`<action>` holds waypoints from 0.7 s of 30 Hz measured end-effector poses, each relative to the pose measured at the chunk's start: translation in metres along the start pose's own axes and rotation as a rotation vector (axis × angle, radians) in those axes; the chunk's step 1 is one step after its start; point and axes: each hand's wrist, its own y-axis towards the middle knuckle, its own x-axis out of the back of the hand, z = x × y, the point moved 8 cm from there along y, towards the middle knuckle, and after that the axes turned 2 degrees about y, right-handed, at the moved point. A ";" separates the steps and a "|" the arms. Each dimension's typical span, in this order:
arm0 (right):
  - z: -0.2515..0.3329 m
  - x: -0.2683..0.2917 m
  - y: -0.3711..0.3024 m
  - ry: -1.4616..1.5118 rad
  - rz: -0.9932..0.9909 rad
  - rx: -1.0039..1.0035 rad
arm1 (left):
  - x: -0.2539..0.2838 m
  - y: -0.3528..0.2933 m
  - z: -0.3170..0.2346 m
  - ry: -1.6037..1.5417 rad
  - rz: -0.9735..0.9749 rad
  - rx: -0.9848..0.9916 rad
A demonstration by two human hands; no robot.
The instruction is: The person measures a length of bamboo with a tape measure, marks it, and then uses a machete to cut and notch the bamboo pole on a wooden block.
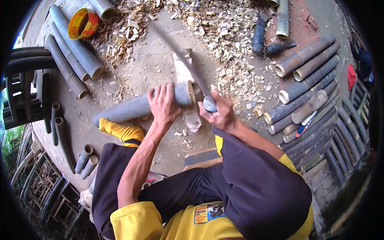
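Note:
A thick grey bamboo tube [132, 107] lies slantwise in front of me, its pale cut end [191, 93] toward the right. My left hand [165, 103] is closed over the tube near that end. Under this end runs a worn, pale wooden block [183, 67]. My right hand [221, 111] is wrapped round the handle of a machete [188, 66]. The long blade, smeared by motion, slants up and to the left, passing above the block and beside the tube's cut end. A foot in a yellow sock [120, 131] is at the tube's far left end.
Wood chips [236, 44] cover the ground ahead. Bamboo pieces [308, 56] lie in rows at the right, with a marker [306, 123] on them. More tubes [74, 48] and an orange-yellow ring-shaped container [83, 24] are at upper left. Dark-wrapped tools [259, 38] lie beyond the chips.

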 end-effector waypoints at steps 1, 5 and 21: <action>-0.026 -0.014 -0.009 -0.055 0.117 -0.094 | 0.002 0.000 -0.005 0.032 -0.035 0.000; -0.070 -0.025 -0.018 -0.033 0.403 -0.625 | 0.004 -0.004 -0.005 0.050 -0.112 0.005; -0.024 -0.011 -0.010 -0.011 0.123 -0.111 | 0.003 -0.010 -0.009 0.047 -0.195 0.001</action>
